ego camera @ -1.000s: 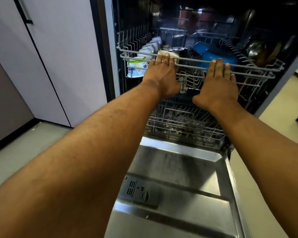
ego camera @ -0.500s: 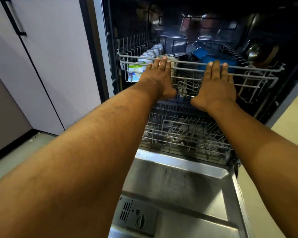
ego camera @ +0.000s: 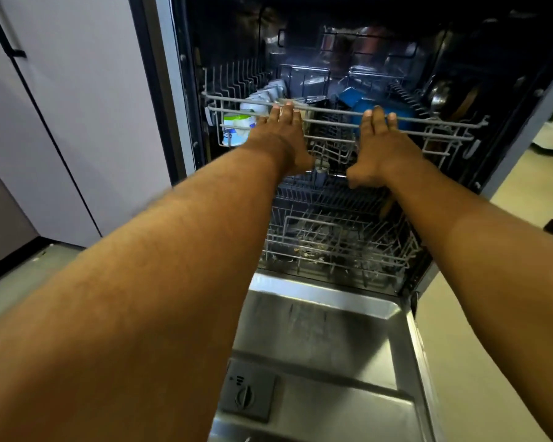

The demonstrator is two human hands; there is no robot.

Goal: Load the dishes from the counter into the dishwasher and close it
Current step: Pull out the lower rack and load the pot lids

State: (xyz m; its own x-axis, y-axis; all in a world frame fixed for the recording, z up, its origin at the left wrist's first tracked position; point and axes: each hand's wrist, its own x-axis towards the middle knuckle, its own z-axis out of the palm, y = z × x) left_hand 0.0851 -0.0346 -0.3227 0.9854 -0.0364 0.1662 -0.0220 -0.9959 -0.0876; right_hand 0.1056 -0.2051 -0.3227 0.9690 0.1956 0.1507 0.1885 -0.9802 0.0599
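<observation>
The dishwasher stands open, its steel door (ego camera: 326, 333) lowered flat in front of me. The upper rack (ego camera: 441, 127) holds white cups (ego camera: 262, 97), a white and green container (ego camera: 237, 129), blue dishes (ego camera: 364, 102) and a metal ladle (ego camera: 438, 94) at the right. My left hand (ego camera: 281, 138) and my right hand (ego camera: 383, 145) both press flat with straight fingers against the front rail of that upper rack. The lower rack (ego camera: 339, 244) sits inside below, mostly wire with some debris showing.
Pale cabinet doors (ego camera: 77, 106) with a dark handle stand to the left of the machine. A detergent compartment (ego camera: 248, 397) with a dial sits on the inner door. Light floor (ego camera: 524, 193) lies to the right.
Both hands have moved forward with the upper rack, which has slid deeper into the dishwasher. The view has shifted slightly lower and closer.
</observation>
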